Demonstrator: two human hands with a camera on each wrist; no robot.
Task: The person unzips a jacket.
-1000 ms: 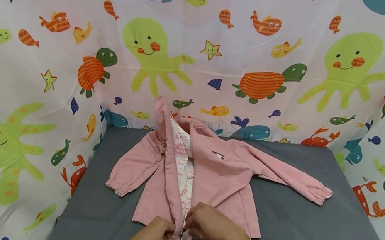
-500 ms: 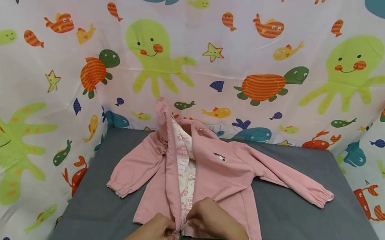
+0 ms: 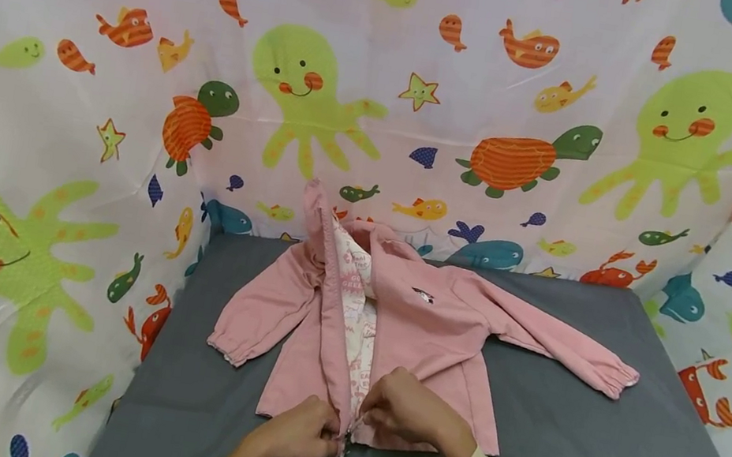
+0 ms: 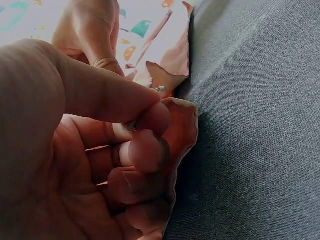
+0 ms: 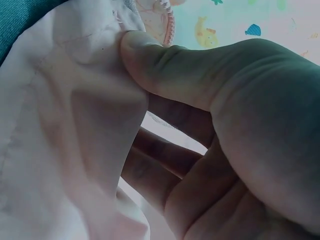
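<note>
A pink child's jacket [image 3: 428, 334] lies front up, its front parted over a white printed lining [image 3: 352, 290]. At the bottom of the opening, my left hand [image 3: 303, 433] pinches the hem corner of the left front edge between thumb and fingers. Right beside it, my right hand [image 3: 413, 408] pinches the lower corner of the other front edge. Between the fingertips shows a small dark zipper end [image 3: 347, 441]. A shiny metal bit [image 4: 160, 89] peeks past the left thumb in the left wrist view. Zipper teeth [image 5: 171, 27] run beyond the right thumb in the right wrist view.
The jacket rests on a grey cloth-covered table [image 3: 575, 453]. Its right sleeve [image 3: 556, 343] stretches outward, while the left sleeve [image 3: 263, 308] angles down. A white curtain [image 3: 382, 127] printed with sea animals stands behind and along both sides.
The right hand has lifted its hem corner slightly up and away, near the left hand's fingers. The zipper slider, earlier hanging plainly below the hem, is now mostly covered. The head view has shifted a little.
</note>
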